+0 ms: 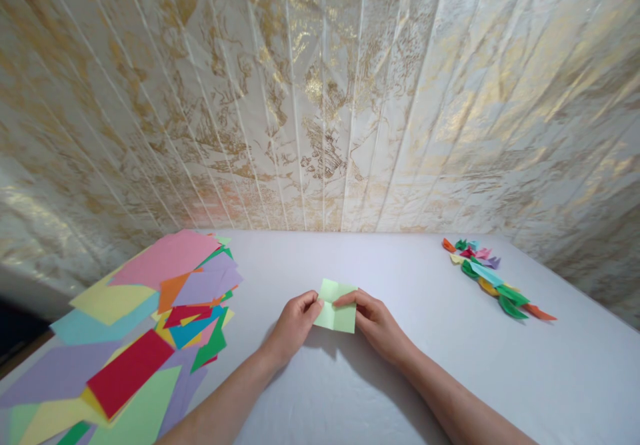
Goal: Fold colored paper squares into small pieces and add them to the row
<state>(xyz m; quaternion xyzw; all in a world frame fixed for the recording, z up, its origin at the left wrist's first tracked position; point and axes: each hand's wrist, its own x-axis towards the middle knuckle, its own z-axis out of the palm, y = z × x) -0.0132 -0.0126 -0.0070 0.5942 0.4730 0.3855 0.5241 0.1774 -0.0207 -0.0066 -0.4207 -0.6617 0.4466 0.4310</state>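
Observation:
A small light green paper square (342, 318) with crease lines is held a little above the white table, near the middle of the view. My left hand (296, 322) pinches its left edge between thumb and fingers. On the other side, my right hand (376, 322) grips the right edge, its index finger lying across the front of the paper near the centre. Part of the right thumb and the other right fingers are hidden behind the sheet.
Many coloured paper sheets (130, 373) overlap on the left of the white table (310, 398). Small folded paper pieces (513, 295) in several colours lie at the right. A white and gold curtain (320, 98) hangs behind the table's back edge.

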